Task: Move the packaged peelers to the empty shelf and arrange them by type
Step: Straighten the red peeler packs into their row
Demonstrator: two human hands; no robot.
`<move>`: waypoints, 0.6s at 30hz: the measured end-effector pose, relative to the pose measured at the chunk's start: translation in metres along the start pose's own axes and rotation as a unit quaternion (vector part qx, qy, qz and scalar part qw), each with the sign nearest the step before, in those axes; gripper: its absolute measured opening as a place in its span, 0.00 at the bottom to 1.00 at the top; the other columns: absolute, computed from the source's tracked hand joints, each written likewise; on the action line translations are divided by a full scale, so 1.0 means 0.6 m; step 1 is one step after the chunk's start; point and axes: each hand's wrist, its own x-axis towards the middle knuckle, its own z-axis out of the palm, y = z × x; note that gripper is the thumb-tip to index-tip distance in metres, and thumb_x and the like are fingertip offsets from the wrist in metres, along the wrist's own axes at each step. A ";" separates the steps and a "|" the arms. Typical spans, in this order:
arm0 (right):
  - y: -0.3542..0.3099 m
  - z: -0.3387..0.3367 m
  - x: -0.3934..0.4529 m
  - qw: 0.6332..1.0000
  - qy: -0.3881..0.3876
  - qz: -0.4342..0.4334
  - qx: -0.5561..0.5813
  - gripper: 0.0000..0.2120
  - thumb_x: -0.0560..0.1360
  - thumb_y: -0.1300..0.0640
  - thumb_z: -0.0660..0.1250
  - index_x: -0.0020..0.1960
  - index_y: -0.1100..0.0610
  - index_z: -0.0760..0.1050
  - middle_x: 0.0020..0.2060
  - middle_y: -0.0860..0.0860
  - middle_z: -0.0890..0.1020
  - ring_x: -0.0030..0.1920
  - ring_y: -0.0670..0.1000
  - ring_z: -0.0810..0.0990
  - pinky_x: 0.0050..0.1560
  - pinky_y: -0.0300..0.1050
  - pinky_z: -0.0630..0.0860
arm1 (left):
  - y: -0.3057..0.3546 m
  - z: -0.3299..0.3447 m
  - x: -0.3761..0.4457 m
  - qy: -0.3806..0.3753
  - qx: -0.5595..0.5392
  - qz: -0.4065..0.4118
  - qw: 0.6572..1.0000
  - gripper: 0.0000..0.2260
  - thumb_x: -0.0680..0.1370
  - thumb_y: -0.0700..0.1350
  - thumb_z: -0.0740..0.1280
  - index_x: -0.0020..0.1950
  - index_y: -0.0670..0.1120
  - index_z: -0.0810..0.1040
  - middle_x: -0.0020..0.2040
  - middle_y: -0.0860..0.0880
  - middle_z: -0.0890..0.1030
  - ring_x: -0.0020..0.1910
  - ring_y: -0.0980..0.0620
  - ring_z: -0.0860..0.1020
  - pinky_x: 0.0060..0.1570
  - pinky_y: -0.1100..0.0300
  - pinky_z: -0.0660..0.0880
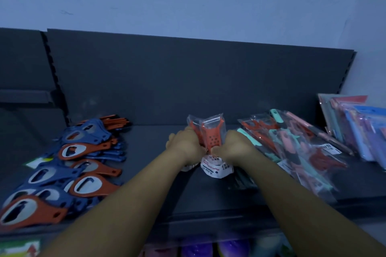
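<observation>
While both hands (205, 147) grip orange peelers (211, 134), packets perhaps stand upright.

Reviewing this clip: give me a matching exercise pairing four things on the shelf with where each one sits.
Things:
1. bottle openers
2. orange peeler packs
3. mixed peeler packs
4. blue and pink packages

Places:
A. far right, leaning at the shelf end
B. middle, held between left hand and right hand
C. left side, in overlapping rows
D. right of the hands, fanned out flat

Pairs: 1-C, 2-B, 3-D, 4-A
</observation>
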 end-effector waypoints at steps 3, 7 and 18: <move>-0.004 0.000 0.005 0.999 -0.009 0.006 0.030 0.06 0.70 0.57 0.67 0.44 0.59 0.80 0.38 0.54 0.82 0.39 0.53 0.81 0.39 0.44 0.77 | 0.002 -0.007 -0.007 -0.002 -0.078 -0.005 0.997 0.21 0.70 0.48 0.71 0.61 0.46 0.71 0.53 0.48 0.80 0.56 0.45 0.78 0.52 0.55 0.77; -0.010 0.002 0.007 0.998 -0.006 0.013 0.068 0.04 0.69 0.61 0.69 0.42 0.61 0.79 0.37 0.55 0.80 0.37 0.54 0.79 0.36 0.43 0.74 | 0.007 -0.014 -0.014 0.017 -0.226 -0.039 0.973 0.21 0.72 0.41 0.71 0.60 0.42 0.66 0.52 0.45 0.78 0.50 0.46 0.79 0.47 0.55 0.77; -0.019 -0.008 -0.017 0.974 0.059 -0.014 0.218 0.07 0.70 0.65 0.69 0.48 0.62 0.79 0.44 0.60 0.84 0.44 0.60 0.84 0.47 0.56 0.81 | 0.026 -0.023 -0.046 0.045 -0.416 -0.018 0.908 0.11 0.72 0.36 0.70 0.49 0.48 0.73 0.45 0.44 0.82 0.42 0.44 0.83 0.38 0.50 0.81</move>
